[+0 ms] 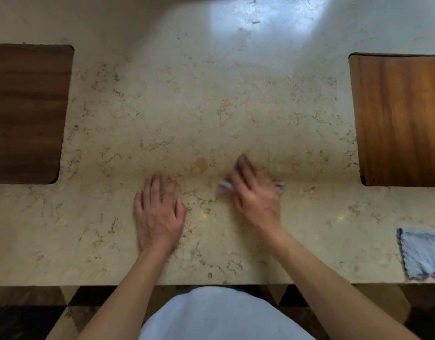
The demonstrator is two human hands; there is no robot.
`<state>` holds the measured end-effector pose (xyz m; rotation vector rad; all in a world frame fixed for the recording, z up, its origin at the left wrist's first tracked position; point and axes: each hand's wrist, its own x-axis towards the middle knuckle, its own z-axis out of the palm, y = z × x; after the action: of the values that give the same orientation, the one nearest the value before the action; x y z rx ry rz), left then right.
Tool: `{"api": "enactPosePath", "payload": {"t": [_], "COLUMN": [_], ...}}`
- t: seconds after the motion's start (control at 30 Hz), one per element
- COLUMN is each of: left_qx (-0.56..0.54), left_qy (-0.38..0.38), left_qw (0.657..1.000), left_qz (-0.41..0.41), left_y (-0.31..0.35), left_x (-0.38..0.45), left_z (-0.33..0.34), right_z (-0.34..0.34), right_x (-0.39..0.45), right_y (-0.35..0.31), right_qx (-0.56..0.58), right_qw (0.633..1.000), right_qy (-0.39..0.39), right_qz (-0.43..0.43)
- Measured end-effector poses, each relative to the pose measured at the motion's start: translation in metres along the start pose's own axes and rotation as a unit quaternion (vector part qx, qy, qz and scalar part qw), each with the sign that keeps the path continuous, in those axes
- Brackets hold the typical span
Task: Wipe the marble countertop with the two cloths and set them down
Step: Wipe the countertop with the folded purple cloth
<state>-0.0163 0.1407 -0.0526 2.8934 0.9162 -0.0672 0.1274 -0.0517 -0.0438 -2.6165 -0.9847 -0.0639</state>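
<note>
The beige veined marble countertop [211, 99] fills the view. My right hand [254, 195] presses flat on a small pale cloth [224, 186] near the middle of the counter; the hand is motion-blurred and covers most of the cloth, whose edges show left and right of it. An orange-brown stain [199, 165] lies just left of my right fingertips. My left hand [158, 212] rests palm-down on the bare marble with fingers spread, holding nothing. A second, light blue cloth [423, 256] lies flat at the counter's near right edge.
A dark wooden board [25, 111] is set into the counter at the left and a lighter wooden board [400, 119] at the right. The counter's front edge [211, 283] runs just before my body. Light glares off the marble at the far middle.
</note>
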Motion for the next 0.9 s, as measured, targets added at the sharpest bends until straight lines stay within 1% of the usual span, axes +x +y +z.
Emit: {"api": "enactPosePath", "payload": {"t": [0.03, 0.1, 0.13, 0.17, 0.2, 0.27, 0.33, 0.4, 0.47, 0.57, 0.63, 0.7, 0.73, 0.77, 0.83, 0.9], "left_qx": [-0.001, -0.010, -0.014, -0.015, -0.016, -0.021, -0.018, -0.015, -0.012, -0.013, -0.014, -0.013, -0.014, -0.015, -0.016, -0.015], "left_qy": [0.001, 0.005, 0.008, 0.009, 0.009, 0.011, 0.013, 0.014, 0.016, 0.018, 0.020, 0.021, 0.021, 0.021, 0.018, 0.015], "left_qw": [1.000, 1.000, 1.000, 1.000, 1.000, 1.000, 1.000, 1.000, 1.000, 1.000, 1.000, 1.000, 1.000, 1.000, 1.000, 1.000], "left_qz": [0.001, 0.003, 0.003, 0.002, 0.002, 0.002, 0.002, 0.002, 0.003, 0.001, 0.002, 0.002, 0.002, 0.002, 0.001, -0.001], "left_y": [0.000, 0.001, 0.001, 0.001, 0.001, 0.000, 0.000, 0.001, 0.001, -0.001, -0.001, -0.001, 0.000, 0.000, 0.000, -0.001], "left_x": [0.000, 0.000, 0.000, 0.000, 0.000, -0.001, 0.000, 0.000, 0.000, 0.000, 0.000, 0.000, 0.001, 0.001, 0.001, 0.000], "left_z": [0.000, 0.000, 0.000, 0.000, -0.001, -0.001, -0.002, -0.001, 0.000, 0.002, 0.003, 0.003, 0.003, 0.002, 0.002, 0.002], "right_z": [0.001, -0.005, -0.012, -0.020, -0.027, -0.042, -0.053, -0.052, -0.044, -0.024, -0.010, -0.007, -0.008, -0.011, -0.016, -0.020], "right_x": [-0.023, -0.057, -0.060, -0.055, -0.044, -0.011, 0.017, 0.030, 0.031, 0.006, -0.032, -0.067, -0.075, -0.075, -0.059, -0.033], "right_y": [-0.010, -0.003, 0.013, 0.033, 0.055, 0.102, 0.134, 0.138, 0.116, 0.057, 0.018, -0.002, 0.000, 0.008, 0.026, 0.048], "right_qx": [0.022, 0.032, 0.024, 0.009, -0.014, -0.075, -0.104, -0.092, -0.086, -0.078, -0.026, 0.006, 0.004, 0.003, -0.001, -0.018], "right_qw": [0.997, 0.970, 0.956, 0.954, 0.961, 0.983, 0.991, 0.993, 0.993, 0.996, 0.999, 0.987, 0.979, 0.974, 0.971, 0.974], "right_qy": [-0.033, -0.097, -0.113, -0.110, -0.090, -0.047, -0.068, -0.057, -0.019, 0.011, -0.031, -0.096, -0.115, -0.121, -0.098, -0.057], "right_qz": [-0.073, -0.221, -0.268, -0.280, -0.261, -0.164, -0.042, 0.046, 0.081, 0.045, -0.020, -0.126, -0.169, -0.193, -0.216, -0.218]}}
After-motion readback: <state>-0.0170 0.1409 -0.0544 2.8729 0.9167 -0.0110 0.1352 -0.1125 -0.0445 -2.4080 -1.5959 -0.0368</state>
